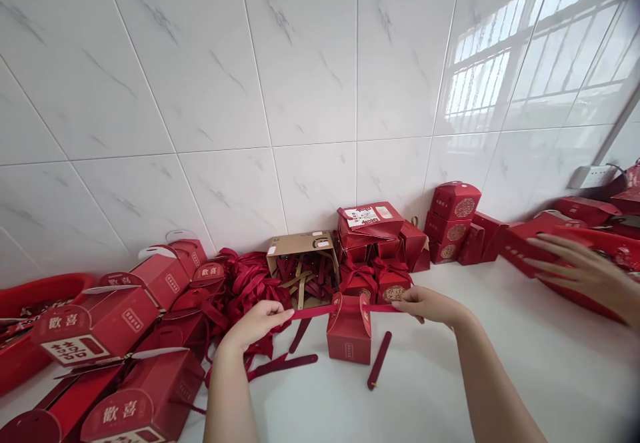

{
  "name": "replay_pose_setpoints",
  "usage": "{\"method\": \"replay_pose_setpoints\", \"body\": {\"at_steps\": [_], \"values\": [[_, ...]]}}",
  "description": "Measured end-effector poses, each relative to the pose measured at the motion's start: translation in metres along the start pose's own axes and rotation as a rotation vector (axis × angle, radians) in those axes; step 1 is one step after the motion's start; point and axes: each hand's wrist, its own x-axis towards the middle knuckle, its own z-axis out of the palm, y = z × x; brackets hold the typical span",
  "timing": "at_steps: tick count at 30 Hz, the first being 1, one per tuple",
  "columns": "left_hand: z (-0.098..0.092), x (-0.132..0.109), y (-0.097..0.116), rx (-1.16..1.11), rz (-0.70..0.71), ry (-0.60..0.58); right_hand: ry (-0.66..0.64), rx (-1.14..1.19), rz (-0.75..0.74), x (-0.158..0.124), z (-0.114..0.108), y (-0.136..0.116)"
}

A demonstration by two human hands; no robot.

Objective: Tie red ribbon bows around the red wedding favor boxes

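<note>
A small red gift box (349,343) stands upright on the white table in front of me. A red ribbon (315,311) runs through its top and is stretched out level to both sides. My left hand (265,323) pinches the ribbon's left end. On the other side my right hand (425,304) is closed on the right end. Dark red strips lie close by, one strip (380,360) to the right of the box and another strip (285,365) to the left. Behind the box sit two red boxes tied with ribbon bows, one being a tied box (393,284).
Red cartons (97,326) crowd the left beside a red basin (50,289). A heap of red ribbons (250,279) adjoins a cardboard box (300,246) of strips. Stacked boxes (453,223) stand by the tiled wall. Another person's hand (585,269) reaches in at right, blurred.
</note>
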Motion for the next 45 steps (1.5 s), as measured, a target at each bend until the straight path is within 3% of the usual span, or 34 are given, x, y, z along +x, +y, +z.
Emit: {"method": "replay_pose_setpoints", "body": {"at_steps": [7, 14, 20, 31, 40, 45], "values": [[-0.006, -0.007, 0.013, -0.342, 0.139, 0.194, 0.138, 0.335, -0.221, -0.009, -0.007, -0.006], [0.003, -0.009, 0.036, -0.778, 0.248, 0.355, 0.207, 0.731, -0.354, -0.002, 0.015, -0.03], [0.02, -0.009, 0.055, -0.998, 0.27, 0.441, 0.249, 1.002, -0.421, 0.0, 0.033, -0.044], [0.037, -0.02, 0.075, -1.002, 0.382, 0.606, 0.415, 1.018, -0.524, -0.007, 0.04, -0.054], [0.044, -0.038, 0.086, -0.894, 0.391, 0.514, 0.55, 0.758, -0.519, -0.022, 0.045, -0.057], [0.051, -0.046, 0.089, -0.81, 0.409, 0.456, 0.593, 0.793, -0.572, -0.029, 0.049, -0.068]]}}
